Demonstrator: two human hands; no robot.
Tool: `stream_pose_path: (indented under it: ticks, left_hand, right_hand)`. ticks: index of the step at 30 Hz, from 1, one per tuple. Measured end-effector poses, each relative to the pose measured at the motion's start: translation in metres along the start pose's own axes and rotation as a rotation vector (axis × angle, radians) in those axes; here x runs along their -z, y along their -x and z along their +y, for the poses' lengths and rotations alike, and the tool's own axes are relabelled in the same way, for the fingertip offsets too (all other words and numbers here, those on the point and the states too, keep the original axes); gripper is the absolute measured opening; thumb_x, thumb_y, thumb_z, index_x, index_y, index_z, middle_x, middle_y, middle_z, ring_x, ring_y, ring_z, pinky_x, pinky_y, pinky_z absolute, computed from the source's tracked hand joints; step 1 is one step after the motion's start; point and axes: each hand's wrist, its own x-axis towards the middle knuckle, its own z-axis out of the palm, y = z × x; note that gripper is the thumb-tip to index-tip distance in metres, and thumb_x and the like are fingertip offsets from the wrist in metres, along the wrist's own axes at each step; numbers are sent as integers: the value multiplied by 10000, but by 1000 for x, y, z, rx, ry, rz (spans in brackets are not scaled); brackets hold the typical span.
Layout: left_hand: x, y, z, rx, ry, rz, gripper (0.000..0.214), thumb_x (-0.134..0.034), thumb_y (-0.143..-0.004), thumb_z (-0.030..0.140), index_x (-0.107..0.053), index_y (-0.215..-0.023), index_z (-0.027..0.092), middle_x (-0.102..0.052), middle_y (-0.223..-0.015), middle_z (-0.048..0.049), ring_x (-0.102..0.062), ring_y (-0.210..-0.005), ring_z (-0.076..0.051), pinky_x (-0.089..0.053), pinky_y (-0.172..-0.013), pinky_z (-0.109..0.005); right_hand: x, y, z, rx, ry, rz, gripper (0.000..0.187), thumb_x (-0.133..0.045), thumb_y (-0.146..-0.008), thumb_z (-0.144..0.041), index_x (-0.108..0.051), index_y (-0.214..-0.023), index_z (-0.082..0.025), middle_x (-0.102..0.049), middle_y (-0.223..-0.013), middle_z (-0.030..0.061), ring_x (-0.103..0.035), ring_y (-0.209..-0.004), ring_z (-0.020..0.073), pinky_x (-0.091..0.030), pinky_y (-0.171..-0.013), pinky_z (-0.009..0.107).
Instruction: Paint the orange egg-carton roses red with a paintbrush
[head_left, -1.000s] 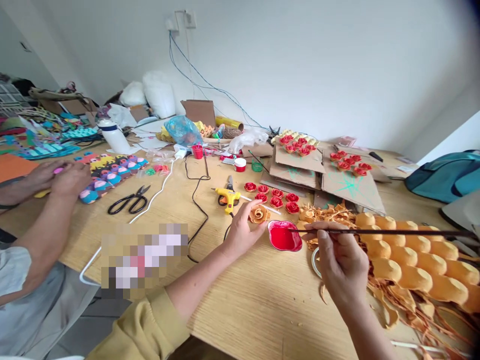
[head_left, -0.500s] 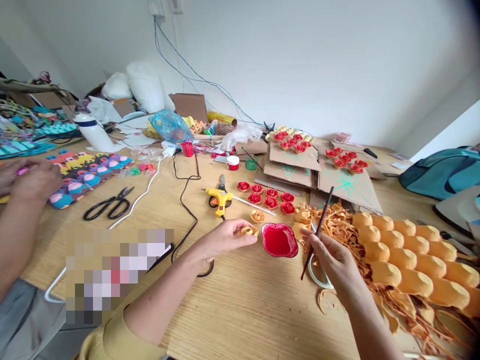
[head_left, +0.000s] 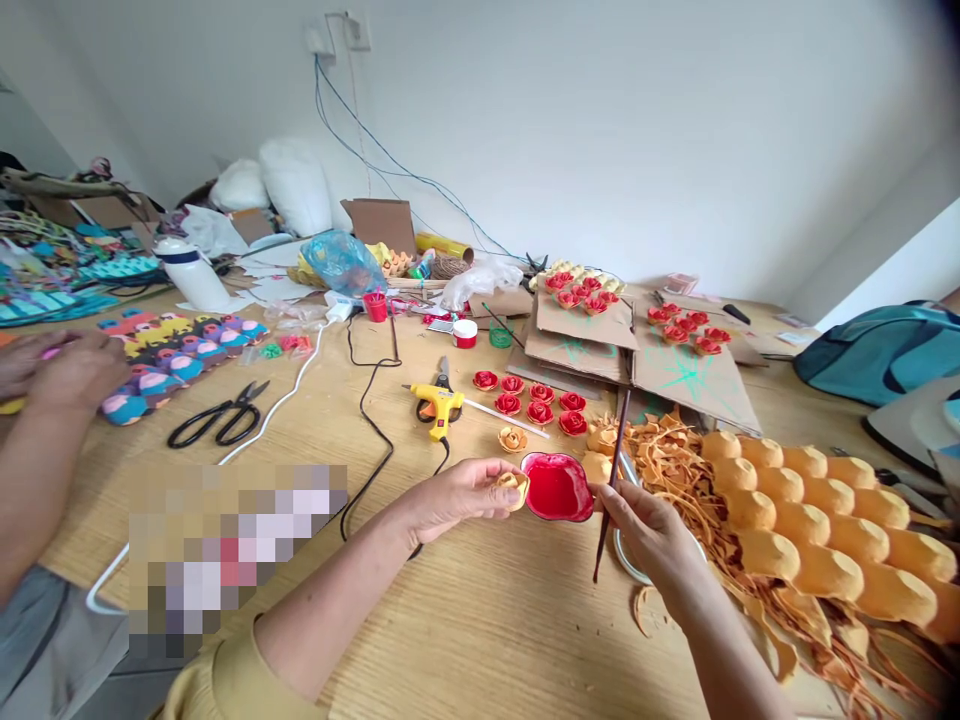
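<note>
Pinched in my left hand (head_left: 469, 497) is an unpainted yellow-orange egg-carton rose (head_left: 514, 488), just left of a small dish of red paint (head_left: 556, 487). My right hand (head_left: 649, 525) is closed on a dark thin paintbrush (head_left: 619, 440), which stands nearly upright, its lower end over the table. The fingertips of that hand are at the dish's right rim; whether they grip it I cannot tell. Behind the dish sit another unpainted rose (head_left: 513, 439) and several red-painted roses (head_left: 540, 411).
A yellow glue gun (head_left: 437, 405) lies over shears, and black scissors (head_left: 219, 415) are further left. On the right are an orange egg carton (head_left: 817, 510) and paper scraps (head_left: 675, 465). Cardboard (head_left: 694, 385) bears more red roses. A co-worker's hands (head_left: 71, 375) are at the left.
My left hand has moved slightly right and down with the rose, towards the dish. My right hand has come left to the dish's rim, and the paintbrush stands more upright.
</note>
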Motion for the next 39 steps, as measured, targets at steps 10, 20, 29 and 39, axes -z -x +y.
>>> stream_pose_path:
  ticks: [10, 20, 29, 39]
  left_hand:
    - [-3, -2, -1, -69, -7, 20, 583, -966, -720, 483, -724, -1139, 157, -700, -959, -28, -615, -899, -146, -441, -918, -298]
    - [-1, -8, -6, -141, -77, 51, 612, -955, -719, 539, -725, -1145, 166, -744, -1063, -58, -668, -1014, -191, -457, -990, -329]
    - [12, -11, 2, -236, -228, 110, 740, -977, -630, 605, -716, -1176, 180, -740, -1127, -69, -681, -1023, -212, -514, -955, -327]
    - [-10, 0, 4, -392, -241, 74, 793, -973, -635, 620, -700, -1247, 195, -712, -1076, -67, -652, -982, -223, -489, -874, -297]
  right_hand:
    - [-1, 0, -3, 27, 21, 25, 593, -625, -901, -757, -632, -679, -206, -610, -705, 19, -525, -669, 154, -448, -605, 239]
    - [6, -7, -3, 34, 40, -41, 567, -702, -830, -756, -731, -703, -204, -684, -716, 39, -627, -694, 191, -524, -625, 257]
    - [18, 6, -21, 48, -56, 187, 545, -699, -855, -732, -727, -800, -190, -542, -595, -13, -443, -525, 116, -344, -465, 221]
    - [-38, 25, -44, 25, -334, -235, 589, -769, -829, -685, -754, -1132, -181, -511, -566, -56, -448, -503, 105, -389, -483, 231]
